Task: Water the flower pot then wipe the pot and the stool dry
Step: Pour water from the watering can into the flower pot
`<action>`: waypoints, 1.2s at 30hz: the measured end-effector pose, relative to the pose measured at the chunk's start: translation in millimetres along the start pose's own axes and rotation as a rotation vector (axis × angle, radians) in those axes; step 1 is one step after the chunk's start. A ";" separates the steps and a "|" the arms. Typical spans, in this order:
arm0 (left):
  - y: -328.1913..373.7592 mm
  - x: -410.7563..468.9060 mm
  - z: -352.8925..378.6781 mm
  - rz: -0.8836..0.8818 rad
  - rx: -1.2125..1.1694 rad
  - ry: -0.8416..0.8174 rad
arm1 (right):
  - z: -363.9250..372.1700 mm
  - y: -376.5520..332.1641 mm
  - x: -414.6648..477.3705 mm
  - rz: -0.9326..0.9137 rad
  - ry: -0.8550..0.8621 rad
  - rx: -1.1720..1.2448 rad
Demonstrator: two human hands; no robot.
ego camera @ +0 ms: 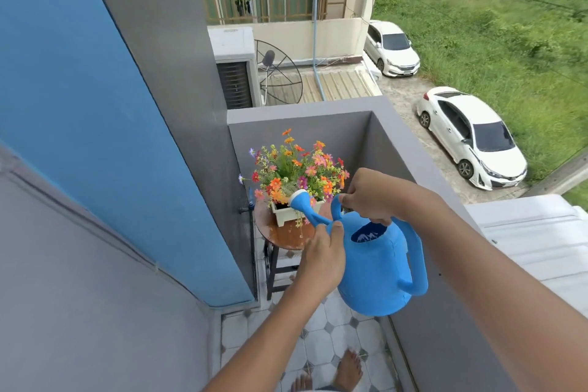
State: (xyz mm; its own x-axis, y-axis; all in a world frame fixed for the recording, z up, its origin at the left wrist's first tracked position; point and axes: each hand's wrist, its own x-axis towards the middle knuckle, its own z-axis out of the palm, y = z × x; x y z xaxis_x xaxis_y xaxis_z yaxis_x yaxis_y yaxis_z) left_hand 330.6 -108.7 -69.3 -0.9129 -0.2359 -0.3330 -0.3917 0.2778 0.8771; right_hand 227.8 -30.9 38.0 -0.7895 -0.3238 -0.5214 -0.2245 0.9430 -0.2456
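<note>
Gripping watering can (378,267): left hand (324,256) spout base, right hand (370,196) top handle.

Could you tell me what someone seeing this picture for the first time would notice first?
Most likely the bright blue watering can in the middle foreground, held by both hands: the left hand on the spout's base, the right hand on the top handle. Just beyond its rose, colourful flowers fill a white flower pot on a round wooden stool in the balcony corner. Two white cars stand below, at right.
</note>
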 end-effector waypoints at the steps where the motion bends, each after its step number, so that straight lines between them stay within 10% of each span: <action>1: 1.9 0.1 4.0 0.011 0.015 -0.018 | -0.5 4.3 -2.2 0.016 0.015 0.021; 23: 48.6 75.3 51.2 0.036 0.025 -0.006 | -42.5 74.8 39.1 0.055 0.123 0.155; 36: 74.1 130.8 101.9 0.138 0.172 0.039 | -33.9 168.0 67.0 -0.034 0.205 0.650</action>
State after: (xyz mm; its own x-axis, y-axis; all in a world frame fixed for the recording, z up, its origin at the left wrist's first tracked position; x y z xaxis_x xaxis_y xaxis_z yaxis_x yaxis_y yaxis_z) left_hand 170.5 -24.1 -83.1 -0.9555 -0.2197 -0.1968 -0.2798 0.4641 0.8404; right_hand 117.9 108.4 -10.5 -0.8949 -0.2707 -0.3549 0.0870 0.6741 -0.7335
